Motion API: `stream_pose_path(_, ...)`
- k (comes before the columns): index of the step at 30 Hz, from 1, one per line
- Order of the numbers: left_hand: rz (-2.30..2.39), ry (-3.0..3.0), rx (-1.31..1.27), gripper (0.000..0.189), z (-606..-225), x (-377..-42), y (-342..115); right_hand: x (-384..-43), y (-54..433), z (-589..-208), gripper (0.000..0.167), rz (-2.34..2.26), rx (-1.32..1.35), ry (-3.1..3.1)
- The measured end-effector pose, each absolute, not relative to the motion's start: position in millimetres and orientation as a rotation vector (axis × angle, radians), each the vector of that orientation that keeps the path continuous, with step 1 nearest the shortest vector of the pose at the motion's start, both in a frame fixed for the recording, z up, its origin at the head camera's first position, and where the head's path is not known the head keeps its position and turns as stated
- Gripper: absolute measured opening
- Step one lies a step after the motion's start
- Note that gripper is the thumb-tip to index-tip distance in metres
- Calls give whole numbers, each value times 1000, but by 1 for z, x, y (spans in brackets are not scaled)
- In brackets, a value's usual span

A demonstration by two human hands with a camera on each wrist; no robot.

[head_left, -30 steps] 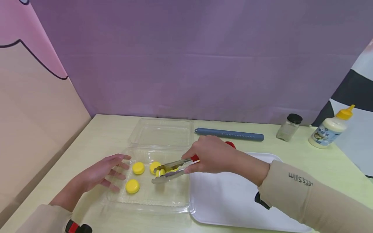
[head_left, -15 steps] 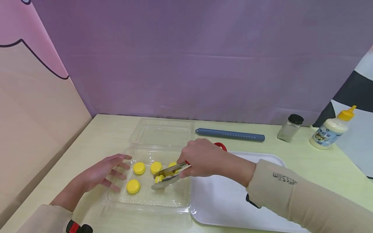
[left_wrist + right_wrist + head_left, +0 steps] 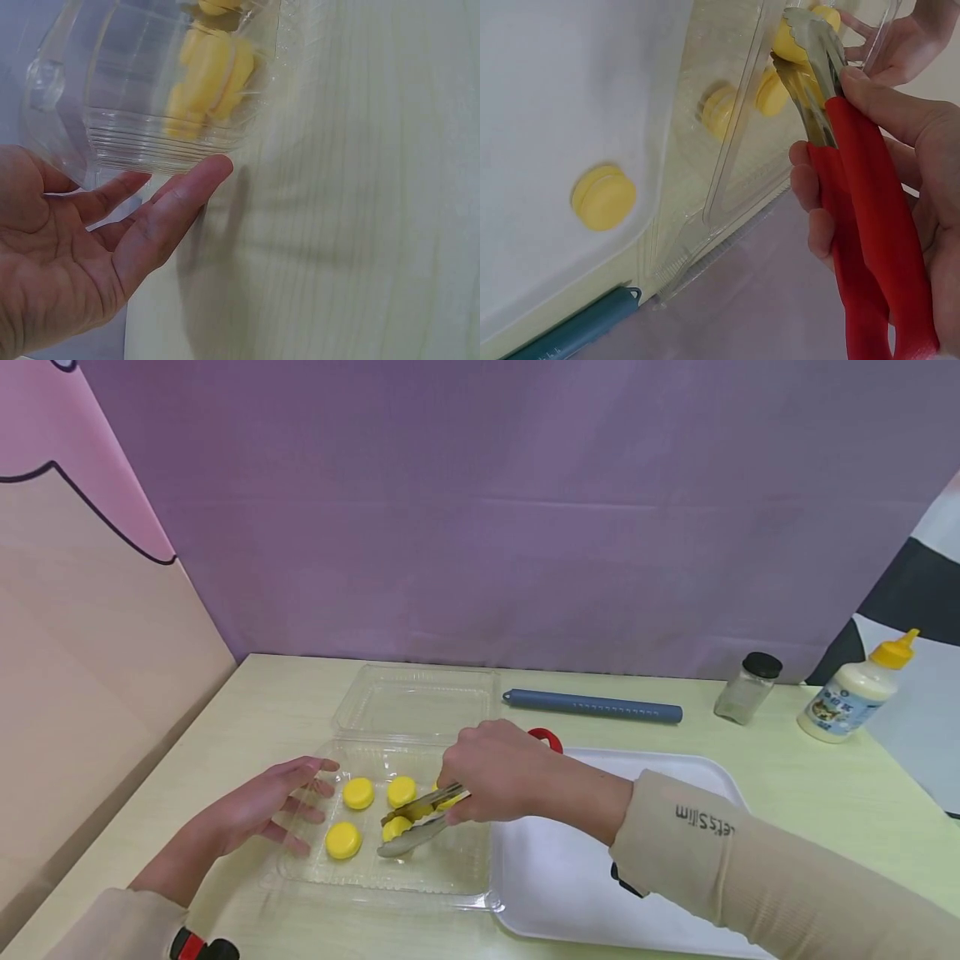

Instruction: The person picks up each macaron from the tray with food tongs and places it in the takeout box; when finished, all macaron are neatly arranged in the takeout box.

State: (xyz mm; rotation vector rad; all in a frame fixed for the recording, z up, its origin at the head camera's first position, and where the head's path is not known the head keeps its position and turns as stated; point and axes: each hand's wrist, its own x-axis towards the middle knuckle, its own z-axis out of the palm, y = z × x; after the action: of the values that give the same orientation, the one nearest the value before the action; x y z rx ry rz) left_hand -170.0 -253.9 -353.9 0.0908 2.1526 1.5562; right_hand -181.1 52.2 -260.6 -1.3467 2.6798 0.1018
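Observation:
A hinged clear plastic box (image 3: 442, 870) lies with its lid laid back and holds several yellow macarons (image 3: 357, 793). My right hand (image 3: 498, 774) grips tongs (image 3: 874, 217) by their red handles. Between the tongs' metal tips is a yellow macaron (image 3: 395, 829), in the front middle of the box; whether it rests on the floor there I cannot tell. My left hand (image 3: 262, 802) stays at the box's left side, fingers loosely spread by the wall. The left wrist view shows that hand (image 3: 112, 232) with its fingertips at the ribbed wall.
Right of the box lies a white tray (image 3: 555, 877), partly under my right arm; the right wrist view shows one macaron (image 3: 604, 197) on it. Behind are a blue stick-shaped case (image 3: 592, 706), a black-lidded jar (image 3: 746, 689) and a yellow-capped bottle (image 3: 847, 697).
My right hand has moved left, bringing the tongs and their macaron slightly left and toward the front of the box. The left hand has stayed in place.

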Motion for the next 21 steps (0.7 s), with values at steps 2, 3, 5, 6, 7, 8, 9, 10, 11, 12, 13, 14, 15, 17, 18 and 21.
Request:
stream_pose_path(2,1556,2153,91,52,-354,-170,-254,-181,53,-262,26,84,-1345,2684)
stream_pose_path(3,1556,2153,91,52,-354,-170,-254,-181,53,-263,26,81,-1351,2686)
stream_pose_path(5,1557,2153,91,52,-354,-170,-254,-181,55,-264,26,67,-1350,2688)
stream_pose_path(6,1557,2152,90,52,-354,-170,-254,-181,55,-264,25,60,-1350,2688)
stream_pose_path(7,1558,2152,90,52,-354,-170,-254,-180,56,-265,24,52,-1352,2687)
stream_pose_path(8,1558,2152,90,52,-354,-170,-254,-180,57,-265,23,46,-1353,2685)
stream_pose_path(9,1559,2152,91,52,-354,-170,-254,-180,57,-266,22,39,-1354,2683)
stream_pose_path(10,1559,2152,90,52,-354,-170,-254,-180,58,-266,22,26,-1344,2680)
stream_pose_path(11,1559,2152,90,52,-354,-170,-254,-180,58,-266,22,14,-1341,2677)
stream_pose_path(12,1559,2153,90,52,-353,-170,-254,-180,59,-266,21,10,-1338,2676)
stream_pose_path(13,1559,2154,91,52,-354,-170,-254,-180,59,-267,22,0,-1329,2676)
stream_pose_path(14,1559,2154,91,52,-354,-170,-254,-180,60,-267,22,-5,-1320,2675)
stream_pose_path(15,1558,2154,92,52,-354,-170,-254,-180,60,-268,23,-10,-1312,2675)
stream_pose_path(17,1557,2156,93,53,-354,-170,-254,-180,62,-269,24,-18,-1296,2676)
stream_pose_path(18,1557,2155,94,53,-354,-170,-254,-179,63,-269,25,-21,-1292,2677)
stream_pose_path(21,1560,2153,98,53,-354,-170,-254,-179,65,-272,27,-40,-1297,2678)
